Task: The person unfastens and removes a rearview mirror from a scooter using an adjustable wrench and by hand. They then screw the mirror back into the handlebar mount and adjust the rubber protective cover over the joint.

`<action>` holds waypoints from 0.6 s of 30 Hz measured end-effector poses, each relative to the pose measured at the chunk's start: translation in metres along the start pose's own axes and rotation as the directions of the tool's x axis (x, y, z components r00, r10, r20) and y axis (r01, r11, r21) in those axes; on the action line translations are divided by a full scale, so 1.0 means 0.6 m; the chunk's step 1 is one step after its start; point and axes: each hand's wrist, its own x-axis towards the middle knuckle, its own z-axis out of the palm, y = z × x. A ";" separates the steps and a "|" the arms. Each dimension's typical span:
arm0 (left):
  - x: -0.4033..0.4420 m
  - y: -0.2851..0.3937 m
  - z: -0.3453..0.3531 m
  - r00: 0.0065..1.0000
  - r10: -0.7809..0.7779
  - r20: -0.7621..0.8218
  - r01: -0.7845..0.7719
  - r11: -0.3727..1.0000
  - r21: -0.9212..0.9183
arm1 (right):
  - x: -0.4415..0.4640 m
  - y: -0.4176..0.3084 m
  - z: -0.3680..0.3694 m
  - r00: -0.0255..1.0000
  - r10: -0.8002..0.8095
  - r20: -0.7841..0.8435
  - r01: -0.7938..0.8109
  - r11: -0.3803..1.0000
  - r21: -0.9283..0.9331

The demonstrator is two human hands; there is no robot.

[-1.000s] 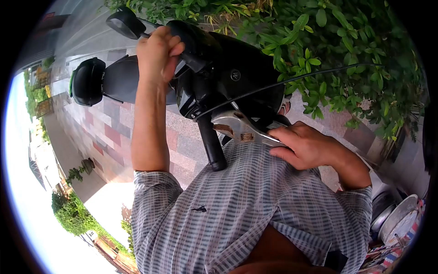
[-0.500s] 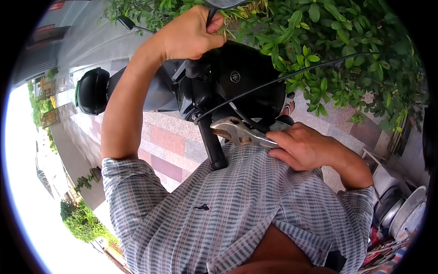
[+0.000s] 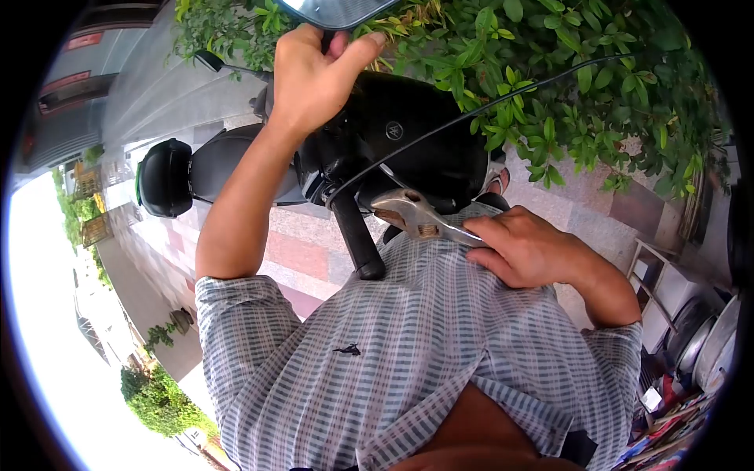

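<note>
Leafy green bushes (image 3: 550,86) crowd the upper right, above paving (image 3: 302,255) of pinkish and grey slabs. Strong daylight whitens the left edge, beside a small green tree (image 3: 161,404). At upper left stands what looks like a grey building (image 3: 59,59), distorted there.

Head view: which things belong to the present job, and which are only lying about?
Likely for the job:
adjustable wrench, in the right hand
rear-view mirror, stem in the left hand
black scooter

Only lying or standing about:
leafy shrub
round metal items, right edge
</note>
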 end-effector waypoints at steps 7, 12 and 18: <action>-0.069 -0.030 -0.041 0.950 0.278 0.144 -0.162 0.828 -0.537 | -0.010 0.011 0.008 0.998 -0.038 -0.054 0.037 0.999 -0.019; -0.073 -0.040 -0.051 0.852 0.521 0.050 -0.357 0.649 -0.672 | -0.016 0.010 0.013 0.999 -0.028 -0.045 0.028 1.000 0.007; -0.095 -0.052 -0.055 0.961 0.274 -0.034 -0.249 0.805 -0.538 | -0.021 0.011 0.017 0.998 -0.014 -0.069 0.014 1.000 0.004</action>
